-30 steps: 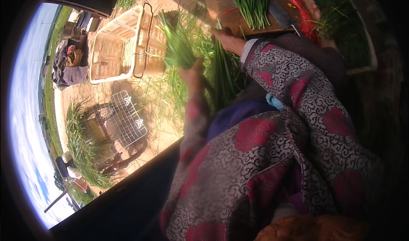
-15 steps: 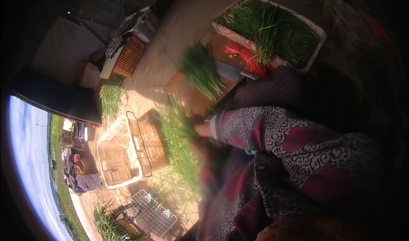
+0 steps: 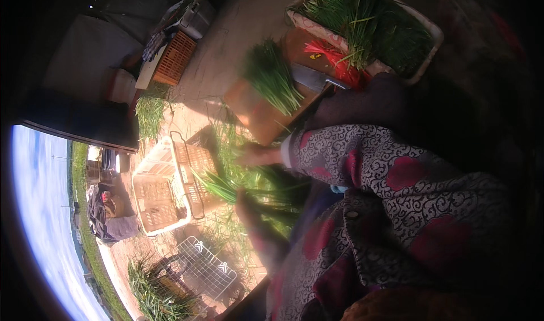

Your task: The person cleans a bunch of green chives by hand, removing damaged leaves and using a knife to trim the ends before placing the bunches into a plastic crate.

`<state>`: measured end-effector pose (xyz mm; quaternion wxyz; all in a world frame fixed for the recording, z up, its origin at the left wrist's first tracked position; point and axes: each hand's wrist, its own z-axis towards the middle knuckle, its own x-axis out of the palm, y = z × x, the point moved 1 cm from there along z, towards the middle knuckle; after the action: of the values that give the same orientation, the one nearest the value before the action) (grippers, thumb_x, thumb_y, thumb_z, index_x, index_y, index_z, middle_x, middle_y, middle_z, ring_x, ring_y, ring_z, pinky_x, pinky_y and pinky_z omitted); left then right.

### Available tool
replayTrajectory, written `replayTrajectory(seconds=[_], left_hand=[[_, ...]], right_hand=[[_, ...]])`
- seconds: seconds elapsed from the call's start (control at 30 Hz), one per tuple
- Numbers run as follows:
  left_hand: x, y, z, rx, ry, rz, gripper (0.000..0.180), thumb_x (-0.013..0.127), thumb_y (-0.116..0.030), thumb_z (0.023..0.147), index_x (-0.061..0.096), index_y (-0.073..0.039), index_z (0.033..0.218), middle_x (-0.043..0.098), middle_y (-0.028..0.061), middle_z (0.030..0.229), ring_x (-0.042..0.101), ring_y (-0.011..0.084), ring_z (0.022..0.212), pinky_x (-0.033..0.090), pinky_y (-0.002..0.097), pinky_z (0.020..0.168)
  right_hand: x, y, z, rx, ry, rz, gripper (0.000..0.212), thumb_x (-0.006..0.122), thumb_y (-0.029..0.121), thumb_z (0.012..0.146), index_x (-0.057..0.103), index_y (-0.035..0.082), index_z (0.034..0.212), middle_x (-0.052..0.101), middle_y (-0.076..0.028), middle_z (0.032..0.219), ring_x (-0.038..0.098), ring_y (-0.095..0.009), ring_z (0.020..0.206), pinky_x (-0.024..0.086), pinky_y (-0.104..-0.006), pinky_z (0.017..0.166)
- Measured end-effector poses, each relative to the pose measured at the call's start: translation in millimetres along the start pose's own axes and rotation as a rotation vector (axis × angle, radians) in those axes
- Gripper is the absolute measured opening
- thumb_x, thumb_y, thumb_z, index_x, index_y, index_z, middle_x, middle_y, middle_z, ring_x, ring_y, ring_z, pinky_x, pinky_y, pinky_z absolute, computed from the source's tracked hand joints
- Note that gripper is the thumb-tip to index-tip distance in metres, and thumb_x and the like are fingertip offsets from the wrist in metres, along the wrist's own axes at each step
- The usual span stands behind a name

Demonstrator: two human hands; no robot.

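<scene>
My left hand (image 3: 247, 208) is closed around a small bunch of chives (image 3: 219, 187), whose leaf tips point toward the pale plastic basket (image 3: 161, 199). Just above it, my right hand (image 3: 255, 154) reaches over loose chives scattered on the ground; motion blur hides its fingers. Beyond the right hand lies a brown board (image 3: 258, 125). A thick sheaf of chives (image 3: 273, 81) rests on this board, beside a wide-bladed knife (image 3: 310, 77). Red ties (image 3: 334, 63) lie in a heap by the knife.
A large lined tub (image 3: 436, 43) full of chives stands at the far right. On the left are an orange crate (image 3: 174, 59) and a pile of leaves (image 3: 149, 117). A wire rack (image 3: 207, 267) and more greens (image 3: 153, 292) lie near the lower edge.
My left hand has come into clearer view with a bunch of chives in it. The right hand has shifted slightly left and up. The whole view has tilted a little.
</scene>
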<state>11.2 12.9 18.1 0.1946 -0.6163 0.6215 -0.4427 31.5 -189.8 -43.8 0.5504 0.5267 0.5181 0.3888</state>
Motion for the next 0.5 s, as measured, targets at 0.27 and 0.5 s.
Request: replayTrajectory(seconds=[0.27, 0.5], left_hand=[[33, 20, 16, -0.108, 0.113, -0.253, 0.01, 0.066, -0.018, 0.093, 0.06, -0.01, 0.096, 0.056, -0.0047, 0.073, 0.046, 0.0069, 0.053, 0.039, 0.0208, 0.045], [25, 12, 14, -0.073, 0.097, -0.072, 0.025, 0.067, -0.03, 0.094, 0.062, -0.007, 0.104, 0.066, 0.0027, 0.09, 0.044, 0.0072, 0.051, 0.039, 0.0203, 0.045]], right_hand=[[-14, 50, -53, 0.239, 0.366, 0.364, 0.037, 0.073, 0.017, 0.085, 0.065, -0.003, 0.115, 0.072, -0.014, 0.092, 0.066, -0.017, 0.077, 0.052, -0.0321, 0.069], [-16, 50, -43, 0.11, 0.248, -0.14, 0.027, 0.072, 0.013, 0.073, 0.067, -0.005, 0.093, 0.07, -0.018, 0.078, 0.069, -0.023, 0.071, 0.052, -0.0364, 0.063]])
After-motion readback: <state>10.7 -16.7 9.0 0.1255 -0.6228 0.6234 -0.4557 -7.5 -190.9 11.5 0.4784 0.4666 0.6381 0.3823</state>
